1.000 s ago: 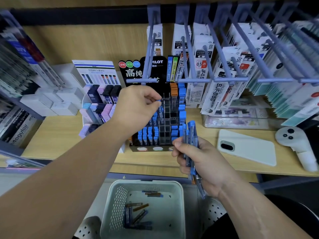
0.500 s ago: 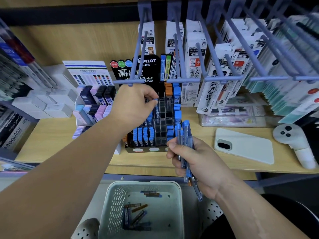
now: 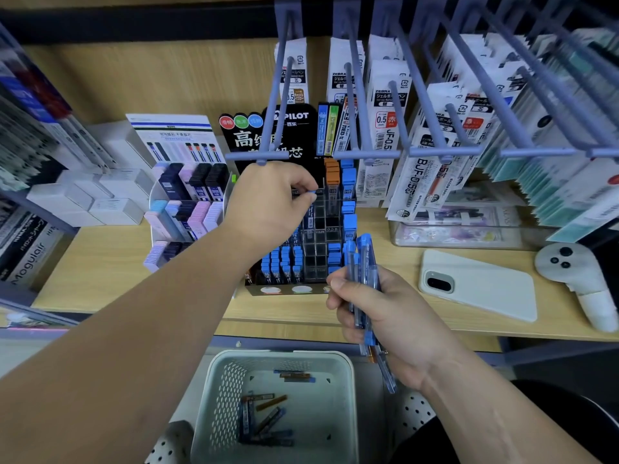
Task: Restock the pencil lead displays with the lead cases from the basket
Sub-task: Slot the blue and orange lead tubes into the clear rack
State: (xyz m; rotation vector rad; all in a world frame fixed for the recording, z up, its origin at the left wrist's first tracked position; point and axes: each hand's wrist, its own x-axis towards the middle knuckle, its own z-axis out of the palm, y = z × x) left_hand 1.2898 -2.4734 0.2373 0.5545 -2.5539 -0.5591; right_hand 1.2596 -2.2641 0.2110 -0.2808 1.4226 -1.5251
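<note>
Basket (image 3: 281, 354): nearest, below the shelf edge; a few loose lead cases (image 3: 264, 416) lie on its bottom.
Right hand (image 3: 385, 316): grip curled round a bundle of blue-capped cases (image 3: 363, 272), held upright just in front of the display.
Left hand (image 3: 268, 202): grip pinching a single case (image 3: 311, 195) at its blue cap, over the upper cells.
Pilot display (image 3: 284, 290): stands on the wooden shelf (image 3: 100, 262); several middle cells are empty, while those beside them are filled.
Handling: the cases look light, stiff and made of slick plastic. They are probably best pinched near the cap and fed straight down. The bundle could fan out and slip.
</note>
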